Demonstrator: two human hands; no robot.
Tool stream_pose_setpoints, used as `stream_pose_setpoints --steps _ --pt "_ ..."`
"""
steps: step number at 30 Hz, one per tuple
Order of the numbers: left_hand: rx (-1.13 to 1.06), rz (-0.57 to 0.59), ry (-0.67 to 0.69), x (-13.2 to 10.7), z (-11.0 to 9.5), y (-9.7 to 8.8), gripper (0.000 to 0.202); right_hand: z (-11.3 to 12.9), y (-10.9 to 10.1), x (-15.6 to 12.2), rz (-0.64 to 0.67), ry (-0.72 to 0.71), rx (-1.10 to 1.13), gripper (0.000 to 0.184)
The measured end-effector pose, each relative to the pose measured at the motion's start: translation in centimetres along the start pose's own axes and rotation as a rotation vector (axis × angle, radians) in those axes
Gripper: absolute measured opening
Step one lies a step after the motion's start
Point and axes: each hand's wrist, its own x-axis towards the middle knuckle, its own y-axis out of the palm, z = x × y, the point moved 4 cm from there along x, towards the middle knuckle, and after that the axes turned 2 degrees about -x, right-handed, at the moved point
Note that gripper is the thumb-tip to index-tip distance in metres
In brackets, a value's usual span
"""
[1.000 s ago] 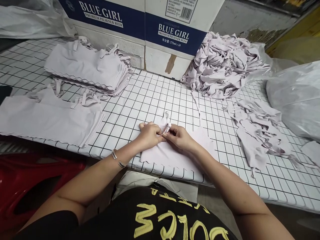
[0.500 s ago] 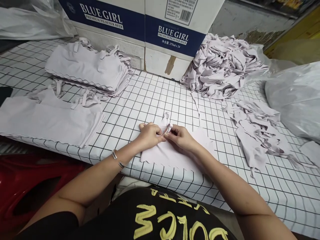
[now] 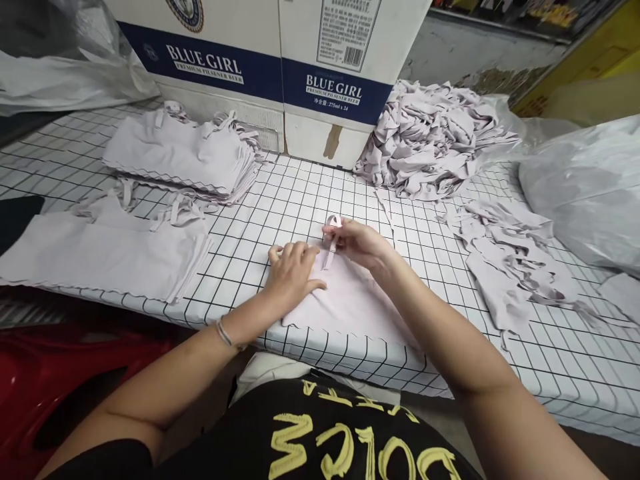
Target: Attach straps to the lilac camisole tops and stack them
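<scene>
A pale pink strappy top (image 3: 350, 303) lies flat on the checked tablecloth (image 3: 295, 193) at the table's front edge. My left hand (image 3: 293, 277) rests palm down on its left part, fingers and thumb spread. With bent fingers my right hand (image 3: 357, 241) pinches a thin shoulder strap (image 3: 332, 248) at the upper edge of the top, and the strap's looped end stands up past my fingertips. My right forearm covers part of the garment's right side.
Two neat stacks of similar tops, a far one (image 3: 170, 157) and a near one (image 3: 110, 243), lie on the left. Beer cartons (image 3: 260, 80) stand behind. On the right are a heaped pile (image 3: 425, 140), loose tops (image 3: 510, 260) and a plastic bag (image 3: 590, 193).
My left hand has let go of the strap area and flattened onto the top. My right hand has moved up and away, holding the strap. The camera view has shifted slightly.
</scene>
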Motion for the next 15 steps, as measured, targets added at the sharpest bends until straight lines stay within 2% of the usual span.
stream_pose_setpoints --steps 2,4,6,8,10,11,12,13,14,15 --pt "0.037 0.031 0.187 -2.2 -1.2 0.6 0.066 0.9 0.0 2.1 -0.049 0.021 0.046 0.024" --pt "0.037 0.15 0.358 -4.3 -2.3 1.4 0.071 1.7 0.0 4.0 -0.105 0.01 -0.099 0.023" --pt "0.04 0.227 0.403 -5.7 -2.6 1.6 0.075 2.6 -0.4 5.0 -0.152 -0.001 -0.315 0.019" --pt "0.045 0.196 0.309 -6.0 -2.1 0.9 0.071 3.7 -1.8 4.2 -0.233 -0.068 -0.525 0.016" --pt "0.055 0.072 0.06 -5.8 -0.7 -0.4 0.059 4.9 -4.4 1.0 -0.405 -0.24 -0.786 0.015" --pt "0.068 0.008 -0.088 -5.7 0.1 -1.1 0.054 5.2 -5.9 -1.5 -0.526 -0.352 -0.974 0.016" --pt "0.087 -0.038 -0.216 -5.7 0.9 -1.6 0.05 5.0 -7.5 -4.3 -0.632 -0.401 -1.132 0.02" --pt "0.106 -0.053 -0.3 -5.8 1.4 -1.8 0.046 4.0 -9.2 -7.2 -0.689 -0.355 -1.22 0.026" --pt "0.119 -0.037 -0.329 -5.7 1.8 -1.8 0.041 2.6 -10.8 -10.0 -0.71 -0.248 -1.253 0.033" --pt "0.123 -0.006 -0.318 -5.7 1.9 -1.7 0.037 0.6 -12.2 -12.5 -0.673 -0.111 -1.237 0.039"
